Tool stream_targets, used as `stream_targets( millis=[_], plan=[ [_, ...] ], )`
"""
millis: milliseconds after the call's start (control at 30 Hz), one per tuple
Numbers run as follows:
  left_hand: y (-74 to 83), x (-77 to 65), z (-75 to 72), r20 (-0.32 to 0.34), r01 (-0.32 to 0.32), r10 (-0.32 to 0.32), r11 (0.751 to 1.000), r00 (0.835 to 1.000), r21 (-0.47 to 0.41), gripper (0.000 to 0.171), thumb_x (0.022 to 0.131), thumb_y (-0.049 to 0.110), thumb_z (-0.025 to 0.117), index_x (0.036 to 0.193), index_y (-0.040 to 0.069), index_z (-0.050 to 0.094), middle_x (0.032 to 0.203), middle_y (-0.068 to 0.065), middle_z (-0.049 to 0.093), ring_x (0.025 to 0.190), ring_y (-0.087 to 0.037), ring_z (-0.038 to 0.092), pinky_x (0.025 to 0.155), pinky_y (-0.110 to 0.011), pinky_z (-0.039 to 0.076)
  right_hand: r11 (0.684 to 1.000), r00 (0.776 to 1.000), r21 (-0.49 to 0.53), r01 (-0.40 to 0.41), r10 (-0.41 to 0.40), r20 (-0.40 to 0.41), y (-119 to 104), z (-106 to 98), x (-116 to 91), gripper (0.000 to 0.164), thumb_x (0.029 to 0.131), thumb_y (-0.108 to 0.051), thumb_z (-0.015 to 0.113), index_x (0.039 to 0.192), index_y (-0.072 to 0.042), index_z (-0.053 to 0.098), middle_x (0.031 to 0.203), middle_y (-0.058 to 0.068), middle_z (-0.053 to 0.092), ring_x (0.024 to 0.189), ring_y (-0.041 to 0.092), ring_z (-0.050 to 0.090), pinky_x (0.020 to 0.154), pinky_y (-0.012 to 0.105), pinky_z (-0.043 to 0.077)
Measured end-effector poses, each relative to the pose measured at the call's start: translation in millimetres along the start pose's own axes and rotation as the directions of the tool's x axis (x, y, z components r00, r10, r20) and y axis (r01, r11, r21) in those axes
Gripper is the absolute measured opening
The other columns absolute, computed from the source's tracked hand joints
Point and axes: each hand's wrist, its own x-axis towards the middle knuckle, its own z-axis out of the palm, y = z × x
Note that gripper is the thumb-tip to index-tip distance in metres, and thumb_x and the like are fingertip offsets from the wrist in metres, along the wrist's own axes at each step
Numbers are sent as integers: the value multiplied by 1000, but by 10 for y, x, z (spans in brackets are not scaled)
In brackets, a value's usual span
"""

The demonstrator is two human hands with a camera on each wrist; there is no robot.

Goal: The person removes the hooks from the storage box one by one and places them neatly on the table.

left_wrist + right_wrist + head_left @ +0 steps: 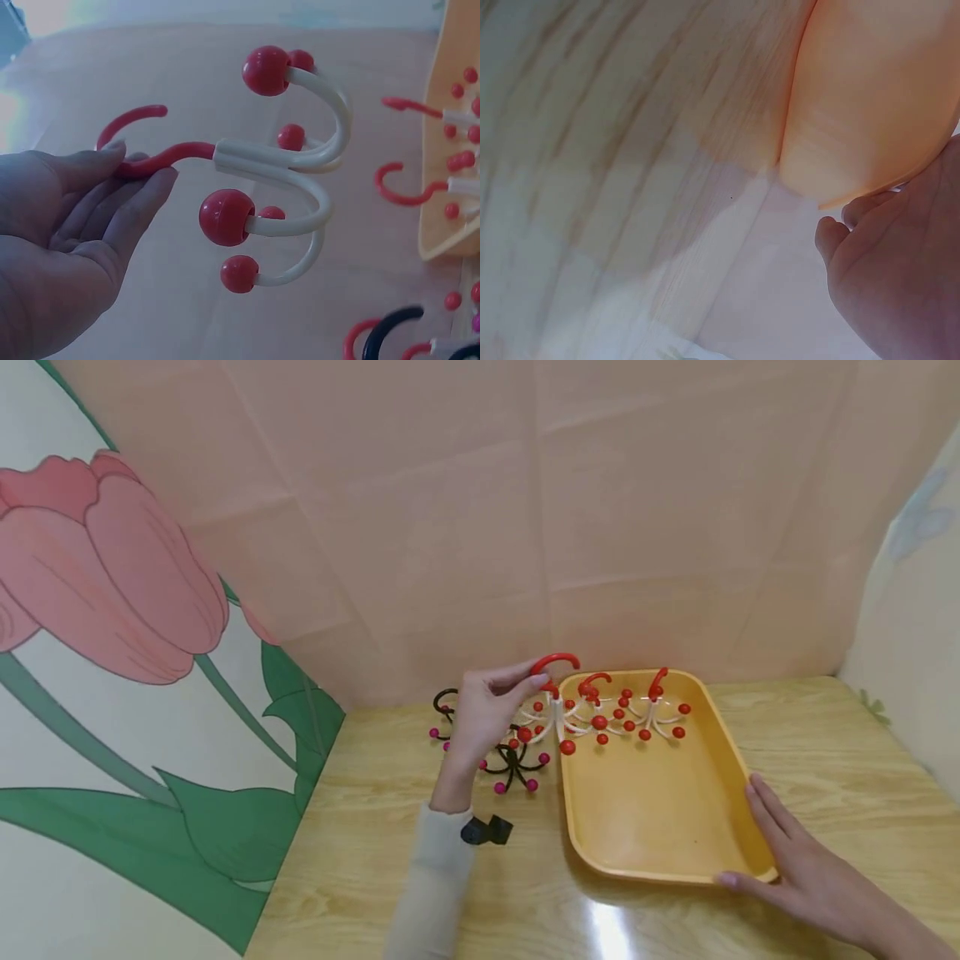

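Note:
My left hand (480,714) pinches the red hook end of a red-and-white hanging hook (557,714) between thumb and fingers. In the left wrist view this hanging hook (277,157) shows several curved white arms tipped with red balls. It is held above the left rim of the yellow tray (652,818). Two similar hanging hooks (656,717) are in the tray's far part. Around the tray's near right corner lies my right hand (813,881), thumb at the front edge and fairly straight fingers along the right side; the right wrist view shows this hand (900,262) against the tray's outside.
Left of the tray, on the wooden table (360,860), sit black hanging hooks (513,764) with pink balls, partly behind my left hand. Another red hook (358,334) is beside a black one in the left wrist view. A pinkish wall covering (450,527) rises behind.

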Motion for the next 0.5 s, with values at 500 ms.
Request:
stream_targets(
  millis=[500],
  plan=[
    [-234, -301, -733, -230, 82, -87, 996, 969, -30, 27, 95, 24, 81, 121, 16, 81, 114, -11, 82, 107, -30, 78, 86, -28, 64, 1000, 999, -5, 25, -26, -25, 17, -4, 2, 125, 85, -42, 87, 170, -13, 0, 179, 5, -12, 164, 25, -3, 101, -6, -11]
  ],
)
